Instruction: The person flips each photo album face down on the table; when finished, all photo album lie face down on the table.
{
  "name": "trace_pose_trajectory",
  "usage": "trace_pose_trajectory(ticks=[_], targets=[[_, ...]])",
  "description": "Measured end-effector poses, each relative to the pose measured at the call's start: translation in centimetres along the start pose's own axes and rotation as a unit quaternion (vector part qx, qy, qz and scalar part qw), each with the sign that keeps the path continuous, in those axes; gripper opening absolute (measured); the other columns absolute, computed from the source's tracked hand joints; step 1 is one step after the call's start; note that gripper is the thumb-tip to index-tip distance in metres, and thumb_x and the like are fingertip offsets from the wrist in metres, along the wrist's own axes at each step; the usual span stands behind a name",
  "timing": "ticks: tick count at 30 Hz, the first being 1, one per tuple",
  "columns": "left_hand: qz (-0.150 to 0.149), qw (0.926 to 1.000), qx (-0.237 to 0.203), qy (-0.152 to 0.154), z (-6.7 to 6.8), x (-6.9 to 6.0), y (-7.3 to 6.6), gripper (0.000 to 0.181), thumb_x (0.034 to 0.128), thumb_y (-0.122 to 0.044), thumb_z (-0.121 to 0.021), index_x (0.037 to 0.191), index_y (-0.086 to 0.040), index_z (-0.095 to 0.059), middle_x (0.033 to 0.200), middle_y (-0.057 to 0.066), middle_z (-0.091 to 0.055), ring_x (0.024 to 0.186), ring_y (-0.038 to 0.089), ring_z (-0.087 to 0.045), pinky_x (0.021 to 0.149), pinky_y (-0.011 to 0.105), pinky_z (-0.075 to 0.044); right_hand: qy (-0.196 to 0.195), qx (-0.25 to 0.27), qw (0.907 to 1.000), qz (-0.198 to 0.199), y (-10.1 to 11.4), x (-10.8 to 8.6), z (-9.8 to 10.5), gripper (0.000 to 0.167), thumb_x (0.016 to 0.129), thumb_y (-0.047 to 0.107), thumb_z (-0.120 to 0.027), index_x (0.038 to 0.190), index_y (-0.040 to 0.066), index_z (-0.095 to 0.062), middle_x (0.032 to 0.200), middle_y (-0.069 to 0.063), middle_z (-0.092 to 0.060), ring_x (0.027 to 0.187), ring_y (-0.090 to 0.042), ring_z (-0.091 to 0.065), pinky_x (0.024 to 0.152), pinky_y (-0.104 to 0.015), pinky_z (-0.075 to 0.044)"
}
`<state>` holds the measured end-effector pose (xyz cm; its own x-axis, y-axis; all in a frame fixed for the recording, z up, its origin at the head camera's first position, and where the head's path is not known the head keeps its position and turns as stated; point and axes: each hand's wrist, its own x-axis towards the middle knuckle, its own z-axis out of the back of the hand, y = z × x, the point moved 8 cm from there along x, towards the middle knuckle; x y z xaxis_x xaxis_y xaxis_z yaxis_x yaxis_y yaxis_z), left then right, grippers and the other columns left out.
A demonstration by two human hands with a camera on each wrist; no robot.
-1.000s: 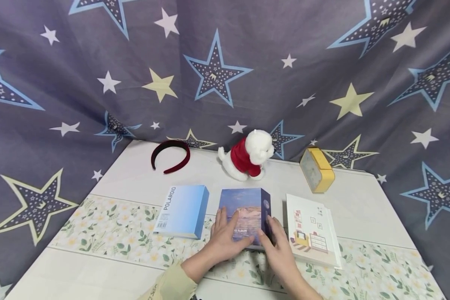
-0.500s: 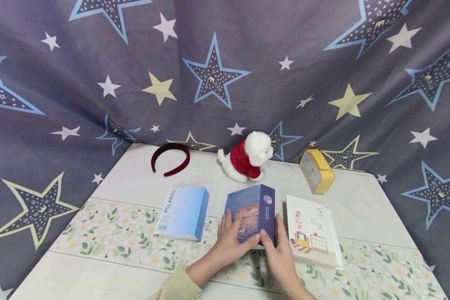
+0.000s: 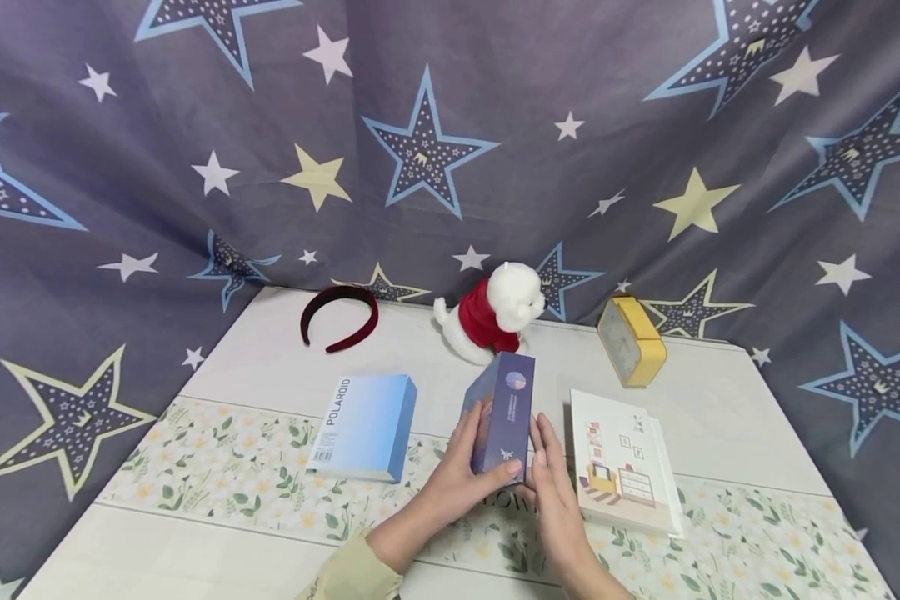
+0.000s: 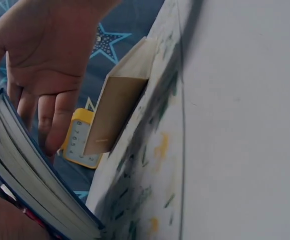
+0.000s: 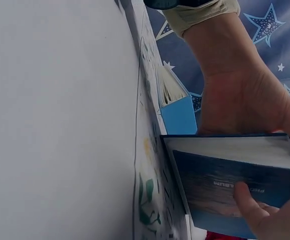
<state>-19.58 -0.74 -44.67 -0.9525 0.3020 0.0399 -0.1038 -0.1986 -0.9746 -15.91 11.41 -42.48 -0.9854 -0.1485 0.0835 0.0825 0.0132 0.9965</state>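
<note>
A purple-blue photo album (image 3: 508, 421) stands tilted on the table with its spine turned upward. My left hand (image 3: 456, 482) grips it, fingers on the left cover and thumb on the lower spine. Along the opposite side, my right hand (image 3: 559, 510) touches the album with extended fingers. The left wrist view shows the page edges of the album (image 4: 42, 175) and the right hand's palm (image 4: 44, 62), fingers nearly straight. In the right wrist view a right-hand fingertip rests on the lettered cover of the album (image 5: 205, 197), and the left hand (image 5: 240, 97) is behind it.
A blue POLAROID book (image 3: 363, 425) lies to the left, and white illustrated books (image 3: 622, 462) lie to the right. Farther back are a dark red headband (image 3: 356, 336), a white plush dog in red (image 3: 480, 317) and a yellow clock (image 3: 648, 354). A starry curtain hangs behind.
The album has gone from lying flat, cover up, to tilted with its spine upward. My left hand has moved slightly right with it; both hands stay at the album.
</note>
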Motion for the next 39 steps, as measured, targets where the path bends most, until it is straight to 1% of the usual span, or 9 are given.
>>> trace_pose_trajectory(ticks=[4,8,10,16,19,24,31,36,39], targets=[[-0.012,0.9967,-0.077,0.022,0.0,0.2,-0.6,0.102,0.0862,-0.045,-0.071,0.158,-0.019,-0.004,0.162,0.011,-0.013,0.143,0.031,-0.025,0.11,0.056,-0.026,0.016,0.005,0.9996,0.021,0.5,0.0,-0.2,0.052,0.109,0.031,-0.015,0.158,0.017,-0.005,0.163,-0.013,-0.007,0.129,-0.02,-0.049,0.096,-0.028,-0.046],[-0.009,0.9897,-0.138,0.039,0.1,0.2,-0.6,0.102,0.0852,-0.042,-0.073,0.158,-0.028,-0.003,0.162,0.007,-0.015,0.142,0.029,-0.026,0.109,0.056,-0.027,0.035,0.0,0.9985,0.042,0.9,0.1,-0.4,0.05,0.109,0.027,-0.013,0.157,0.014,-0.01,0.162,-0.012,-0.013,0.125,-0.013,-0.052,0.098,-0.027,-0.045],[-0.015,0.9838,-0.173,0.045,0.2,0.2,-0.6,0.099,0.0865,-0.039,-0.072,0.157,-0.032,-0.003,0.162,0.007,-0.011,0.143,0.032,-0.023,0.109,0.058,-0.026,0.043,-0.009,0.9979,0.048,1.0,0.1,-0.6,0.05,0.109,0.026,-0.012,0.156,0.012,-0.014,0.161,-0.011,-0.019,0.129,-0.018,-0.049,0.102,-0.03,-0.043],[-0.027,0.9597,-0.276,0.046,0.5,0.0,-0.6,0.087,0.0929,-0.029,-0.062,0.157,-0.035,-0.003,0.163,0.007,0.002,0.147,0.034,-0.006,0.112,0.063,-0.011,0.073,-0.037,0.9953,0.052,0.6,0.3,-1.5,0.049,0.109,0.023,-0.014,0.154,0.007,-0.022,0.155,-0.005,-0.034,0.142,-0.024,-0.032,0.111,-0.059,-0.023],[-0.024,0.9486,-0.313,0.04,0.7,-0.1,-0.5,0.084,0.0942,-0.025,-0.058,0.157,-0.035,-0.002,0.163,0.005,0.002,0.147,0.033,-0.008,0.113,0.06,-0.012,0.082,-0.036,0.9946,0.053,0.2,0.5,-1.7,0.047,0.109,0.02,-0.022,0.153,0.005,-0.024,0.155,-0.006,-0.035,0.143,-0.019,-0.029,0.113,-0.05,-0.024],[-0.035,0.9371,-0.347,0.021,1.2,-0.1,-0.2,0.085,0.0938,-0.018,-0.054,0.158,-0.032,0.0,0.163,0.003,0.0,0.147,0.03,-0.012,0.114,0.054,-0.016,0.077,-0.058,0.9926,0.073,-0.3,1.0,-1.9,0.047,0.104,0.012,-0.043,0.15,0.005,-0.033,0.152,-0.007,-0.04,0.14,-0.019,-0.034,0.11,-0.026,-0.03],[-0.01,0.921,-0.389,-0.01,1.7,-0.3,1.0,0.086,0.0927,-0.01,-0.048,0.157,-0.024,0.007,0.164,0.003,0.0,0.146,0.031,-0.017,0.112,0.052,-0.024,0.042,-0.139,0.9869,0.07,-1.5,1.2,-1.2,0.052,0.093,0.017,-0.066,0.142,0.018,-0.049,0.149,-0.001,-0.044,0.14,-0.021,-0.035,0.111,-0.048,-0.028],[-0.011,0.9086,-0.417,-0.018,2.1,-0.4,1.0,0.084,0.0909,-0.003,-0.04,0.158,-0.024,0.006,0.164,0.008,-0.001,0.145,0.038,-0.019,0.109,0.056,-0.028,0.031,-0.175,0.9814,0.071,-2.2,1.4,-0.5,0.053,0.09,0.018,-0.071,0.139,0.015,-0.053,0.155,-0.009,-0.034,0.143,-0.032,-0.028,0.111,-0.052,-0.025],[-0.004,0.905,-0.425,-0.021,2.2,-0.5,1.0,0.083,0.0899,-0.002,-0.039,0.158,-0.025,0.004,0.163,0.01,-0.002,0.144,0.041,-0.019,0.108,0.057,-0.028,0.021,-0.178,0.9829,0.043,-2.8,1.6,0.1,0.054,0.089,0.02,-0.073,0.139,0.016,-0.053,0.157,-0.01,-0.031,0.143,-0.034,-0.027,0.11,-0.052,-0.029]])
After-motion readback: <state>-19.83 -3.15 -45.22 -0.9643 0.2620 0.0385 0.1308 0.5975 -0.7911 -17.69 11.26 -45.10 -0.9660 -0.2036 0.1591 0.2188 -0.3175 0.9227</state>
